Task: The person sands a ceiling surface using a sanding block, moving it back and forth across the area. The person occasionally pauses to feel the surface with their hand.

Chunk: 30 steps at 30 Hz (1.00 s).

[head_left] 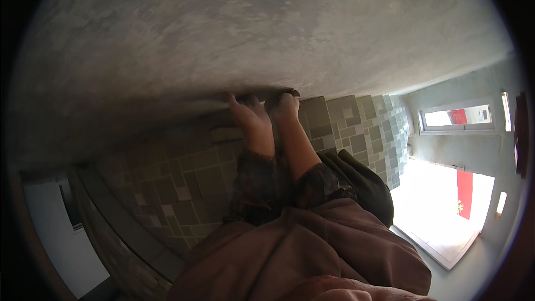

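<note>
Both my arms reach forward to the foot of a mottled grey wall [267,28]. My left hand [251,114] has its thumb held out to the left, with the other fingers curled in against a dark strip at the wall's base. Close beside it on the right, my right hand [285,106] is closed like a fist. A small dark brown piece [295,93] shows at the right hand's far side, against the wall. Shadow and the hands themselves hide what the fingers grip, and its kind cannot be made out.
Patterned floor tiles [356,125] run along the wall. Dark green cloth [365,181] lies right of my arms, and brown cloth [267,251] drapes below. A bright doorway [429,206] and window [457,117] stand at the right. Another opening [64,239] is at the lower left.
</note>
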Each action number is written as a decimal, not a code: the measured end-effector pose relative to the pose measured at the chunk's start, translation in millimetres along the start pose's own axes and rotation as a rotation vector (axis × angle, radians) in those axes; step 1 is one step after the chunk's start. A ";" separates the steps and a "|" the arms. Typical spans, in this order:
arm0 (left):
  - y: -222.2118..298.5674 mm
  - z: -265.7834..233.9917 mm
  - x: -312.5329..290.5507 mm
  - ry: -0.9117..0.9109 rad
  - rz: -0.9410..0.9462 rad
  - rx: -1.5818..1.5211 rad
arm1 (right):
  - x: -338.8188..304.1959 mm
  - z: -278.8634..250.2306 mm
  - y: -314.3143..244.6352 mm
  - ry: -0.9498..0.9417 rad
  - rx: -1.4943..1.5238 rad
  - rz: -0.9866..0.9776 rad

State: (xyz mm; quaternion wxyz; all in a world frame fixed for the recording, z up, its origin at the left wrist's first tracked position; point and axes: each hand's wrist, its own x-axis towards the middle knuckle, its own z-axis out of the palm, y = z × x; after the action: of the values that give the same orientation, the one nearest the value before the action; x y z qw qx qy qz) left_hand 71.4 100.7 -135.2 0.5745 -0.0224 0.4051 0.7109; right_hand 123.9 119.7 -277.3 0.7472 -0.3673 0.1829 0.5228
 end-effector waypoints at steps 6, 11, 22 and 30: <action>8.0 6.8 -12.1 -0.156 -0.021 -0.008 | -9.5 -4.7 3.0 -0.011 -0.301 -0.011; 8.0 9.7 -20.6 -0.215 0.014 0.054 | -4.6 -7.3 -2.3 0.161 0.072 0.179; 4.5 18.3 -42.9 -0.317 -0.018 0.092 | -36.6 25.7 -32.7 0.372 -0.078 0.171; -10.8 18.8 -50.7 -0.368 -0.065 0.120 | -17.9 5.2 -29.0 0.341 -0.159 0.062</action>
State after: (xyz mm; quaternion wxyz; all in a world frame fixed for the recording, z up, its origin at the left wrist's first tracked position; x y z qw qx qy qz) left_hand 105.7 71.6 -103.3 0.6618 0.1291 0.3339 0.6587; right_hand 143.0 106.6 -251.7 0.6576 -0.5028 0.2762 0.4884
